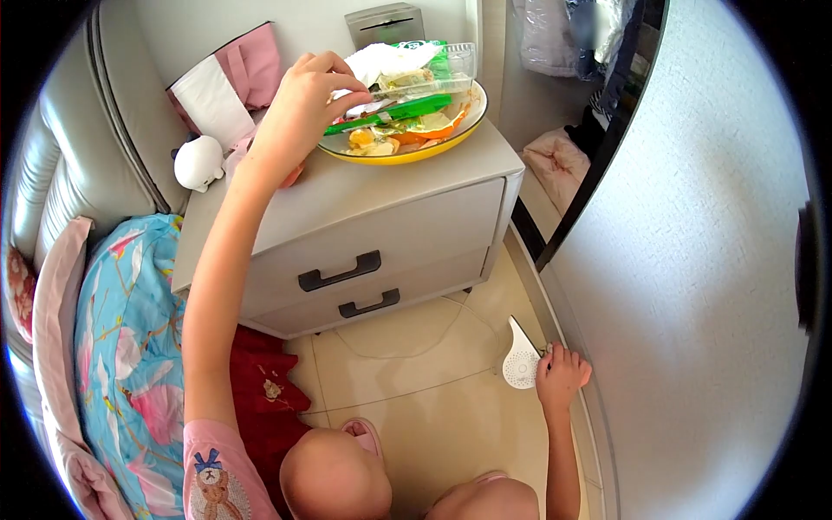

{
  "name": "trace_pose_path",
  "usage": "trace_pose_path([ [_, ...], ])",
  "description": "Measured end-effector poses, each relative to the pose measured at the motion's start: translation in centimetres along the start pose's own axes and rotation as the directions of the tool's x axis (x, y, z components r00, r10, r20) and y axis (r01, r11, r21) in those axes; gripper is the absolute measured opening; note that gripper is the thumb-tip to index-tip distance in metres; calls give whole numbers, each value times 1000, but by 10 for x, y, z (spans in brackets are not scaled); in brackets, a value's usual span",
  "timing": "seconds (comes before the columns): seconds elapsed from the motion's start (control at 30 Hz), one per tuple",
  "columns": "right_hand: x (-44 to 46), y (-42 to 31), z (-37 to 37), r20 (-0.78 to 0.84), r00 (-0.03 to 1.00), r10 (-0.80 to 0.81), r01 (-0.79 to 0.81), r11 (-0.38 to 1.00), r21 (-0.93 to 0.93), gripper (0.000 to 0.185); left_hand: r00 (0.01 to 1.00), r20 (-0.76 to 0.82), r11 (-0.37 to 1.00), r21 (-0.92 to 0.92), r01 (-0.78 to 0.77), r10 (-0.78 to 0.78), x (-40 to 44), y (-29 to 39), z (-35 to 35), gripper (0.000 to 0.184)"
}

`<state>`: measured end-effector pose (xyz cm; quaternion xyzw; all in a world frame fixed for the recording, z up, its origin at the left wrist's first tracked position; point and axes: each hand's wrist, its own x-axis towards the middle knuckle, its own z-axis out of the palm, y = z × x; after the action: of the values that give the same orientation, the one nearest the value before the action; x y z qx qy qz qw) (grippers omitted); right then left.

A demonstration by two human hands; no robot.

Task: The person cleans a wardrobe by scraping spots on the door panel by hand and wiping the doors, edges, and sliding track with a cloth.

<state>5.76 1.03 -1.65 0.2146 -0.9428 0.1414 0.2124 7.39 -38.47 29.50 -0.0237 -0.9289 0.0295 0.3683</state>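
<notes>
My left hand (316, 95) reaches over the nightstand, its thumb and fingers pinched at the edge of a clear plastic container (433, 85). The container lies on a heap of peels, crumpled tissue (390, 61) and green packaging (416, 109) in a yellow-rimmed plate (407, 157). Low on the right, near the floor, my right hand (563, 374) is closed at the edge of a white, rounded object (522, 364) with small holes and a pointed end. My fingers partly hide where they meet it.
The plate stands on a grey two-drawer nightstand (373, 225). Beside it are a white plush toy (199, 162), a pink-and-white pouch (251, 65) and a grey box (384, 24). The bed (130, 347) is left, a sliding door (693, 260) right. A thin cable loops over the floor.
</notes>
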Motion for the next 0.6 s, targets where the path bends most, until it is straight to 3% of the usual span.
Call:
trace_pose_path([
  [0.17,-2,3,0,53,998,41,-38,998,-52,18,1000,0,1000,-24,-21,21,0,7,0,12],
  [0.23,-3,5,2,44,998,48,-47,999,-22,18,957,-274,988,141,-56,93,0,23,-1,19],
  [0.3,-2,5,2,-7,994,113,-113,993,-13,20,942,-309,988,119,-95,127,0,54,-9,25],
  [0.37,-3,8,8,-13,983,181,-180,981,77,22,931,-334,988,6,-156,149,8,87,1,23],
  [0.4,-6,10,8,-11,980,200,-200,979,45,22,924,-293,957,-78,-281,247,12,102,8,28],
  [0.47,-6,12,8,-20,970,243,-231,940,251,31,861,-304,867,-167,-469,407,24,138,24,33],
  [0.57,-10,8,-12,62,974,216,-223,961,165,44,776,-401,768,-227,-599,487,47,188,69,42],
  [0.6,-12,8,-17,67,974,218,-226,963,150,44,771,-482,750,-298,-591,416,59,198,91,42],
])
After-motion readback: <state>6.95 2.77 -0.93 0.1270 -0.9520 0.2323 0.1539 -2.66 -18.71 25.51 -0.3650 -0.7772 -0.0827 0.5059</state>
